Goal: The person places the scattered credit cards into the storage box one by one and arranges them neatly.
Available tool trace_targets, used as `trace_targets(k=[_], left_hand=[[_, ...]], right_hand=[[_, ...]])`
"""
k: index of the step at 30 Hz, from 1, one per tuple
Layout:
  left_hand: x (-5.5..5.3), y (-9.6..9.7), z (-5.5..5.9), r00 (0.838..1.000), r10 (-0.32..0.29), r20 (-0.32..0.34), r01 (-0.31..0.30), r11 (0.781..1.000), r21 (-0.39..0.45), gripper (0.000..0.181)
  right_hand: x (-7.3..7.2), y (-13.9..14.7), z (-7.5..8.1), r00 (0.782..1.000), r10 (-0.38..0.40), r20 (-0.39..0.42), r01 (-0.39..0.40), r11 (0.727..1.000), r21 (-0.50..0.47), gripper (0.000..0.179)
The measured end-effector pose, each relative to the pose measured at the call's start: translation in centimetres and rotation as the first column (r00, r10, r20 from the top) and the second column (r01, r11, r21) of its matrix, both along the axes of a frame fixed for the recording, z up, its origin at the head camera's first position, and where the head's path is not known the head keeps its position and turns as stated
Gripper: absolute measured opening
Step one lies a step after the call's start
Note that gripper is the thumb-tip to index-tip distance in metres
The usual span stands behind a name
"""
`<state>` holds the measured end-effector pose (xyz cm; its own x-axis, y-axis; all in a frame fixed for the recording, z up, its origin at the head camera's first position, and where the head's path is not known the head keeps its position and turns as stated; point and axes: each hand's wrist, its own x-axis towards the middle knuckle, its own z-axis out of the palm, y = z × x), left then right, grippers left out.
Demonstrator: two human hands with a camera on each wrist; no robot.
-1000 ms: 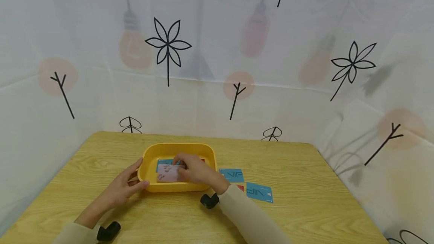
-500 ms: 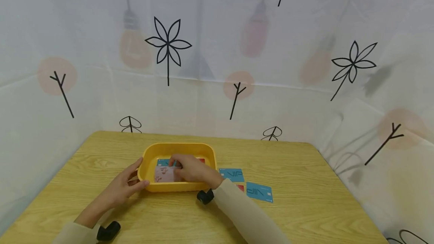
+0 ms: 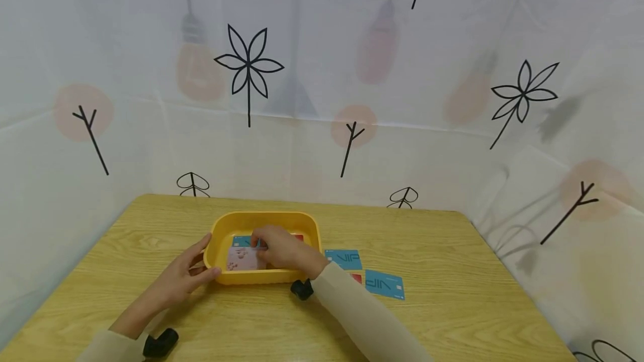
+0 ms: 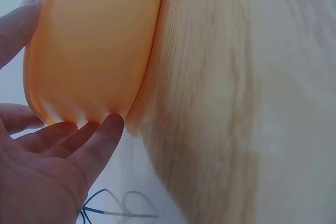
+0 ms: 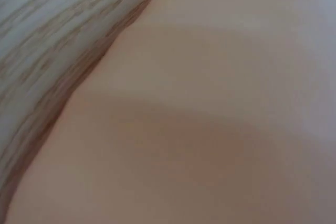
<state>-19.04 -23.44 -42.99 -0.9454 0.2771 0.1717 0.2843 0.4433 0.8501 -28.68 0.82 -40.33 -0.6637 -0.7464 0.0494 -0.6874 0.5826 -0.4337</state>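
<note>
A yellow plastic tray (image 3: pixel 221 277) stands on the table, its outer wall also seen in the left wrist view. My left hand (image 3: pixel 178 278) holds its left front corner, thumb at the front rim and fingertips against the left side. Inside the tray, my right hand (image 3: pixel 282 250) pinches a pale pink patterned card (image 3: pixel 241 259) by its right part; the fingertips are partly hidden. Behind that card lies a blue card (image 3: pixel 242 241), and a bit of a red card (image 3: pixel 299 237) shows to the right. The right wrist view holds only a blurred close wall (image 5: pixel 199 119) and wood grain.
Right of the tray, two blue cards marked VIP lie on the wooden table (image 3: pixel 453 295): one nearer the tray (image 3: pixel 344 260), one farther right (image 3: pixel 384 284). A red card (image 3: pixel 356 278) is mostly hidden by the right sleeve. A patterned white cloth (image 3: pixel 312 155) hangs behind.
My right hand has shifted slightly left inside the tray, and the pink card has slid left with it. The left hand and the tray have stayed in place.
</note>
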Motion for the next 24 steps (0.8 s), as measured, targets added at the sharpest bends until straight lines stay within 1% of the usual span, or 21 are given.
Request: trace_targets(k=[6,12,19,24], left_hand=[[0.02,0.02,0.02,1.0,0.002,0.003,-0.002,1.0,-0.002,0.084],[0.04,0.01,0.05,1.0,0.005,0.011,-0.005,1.0,0.0,0.083],[0.03,-0.02,0.11,1.0,0.008,0.028,-0.008,1.0,0.002,0.083],[0.01,-0.03,0.12,1.0,0.013,0.02,-0.012,1.0,-0.009,0.083]], right_hand=[[-0.14,-0.36,-0.08,0.999,0.018,-0.041,-0.017,0.999,0.027,0.008],[-0.27,-0.52,-0.05,0.998,0.049,-0.036,-0.048,0.998,0.043,0.008],[-0.39,-0.53,-0.34,0.998,0.066,-0.022,-0.065,0.997,0.043,0.009],[-0.56,-0.59,-0.52,0.996,0.083,-0.027,-0.081,0.996,0.044,0.009]])
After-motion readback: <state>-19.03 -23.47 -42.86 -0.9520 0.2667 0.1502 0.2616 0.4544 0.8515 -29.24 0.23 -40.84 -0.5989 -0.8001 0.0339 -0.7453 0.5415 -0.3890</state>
